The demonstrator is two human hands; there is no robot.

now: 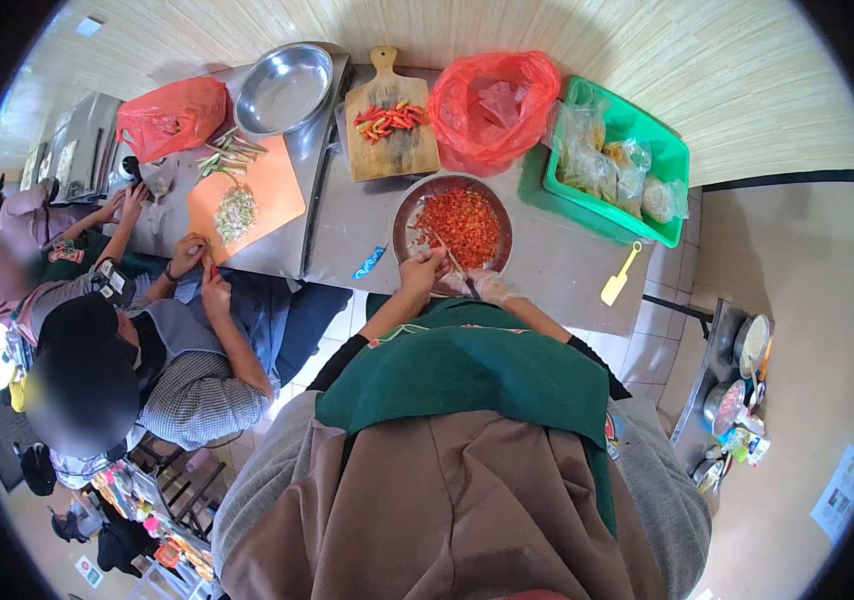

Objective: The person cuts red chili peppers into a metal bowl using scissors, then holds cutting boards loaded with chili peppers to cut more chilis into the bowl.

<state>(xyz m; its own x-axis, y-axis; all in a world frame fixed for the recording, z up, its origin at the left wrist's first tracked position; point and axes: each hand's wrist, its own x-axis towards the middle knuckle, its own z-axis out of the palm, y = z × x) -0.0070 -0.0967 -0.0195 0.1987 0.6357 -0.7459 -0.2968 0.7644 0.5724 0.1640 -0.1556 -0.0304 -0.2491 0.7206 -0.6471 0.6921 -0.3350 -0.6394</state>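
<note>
Here, the bowl (404,215) by the worktop's (577,270) near edge is backed by board (384,154) and bag (495,100); a blade (453,260) is clamped in the right hand (493,288), the left hand (421,272) pinched together.

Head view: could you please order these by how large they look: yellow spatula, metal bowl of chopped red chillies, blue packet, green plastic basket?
1. Green plastic basket
2. Metal bowl of chopped red chillies, partly covered by hands
3. Yellow spatula
4. Blue packet
</note>
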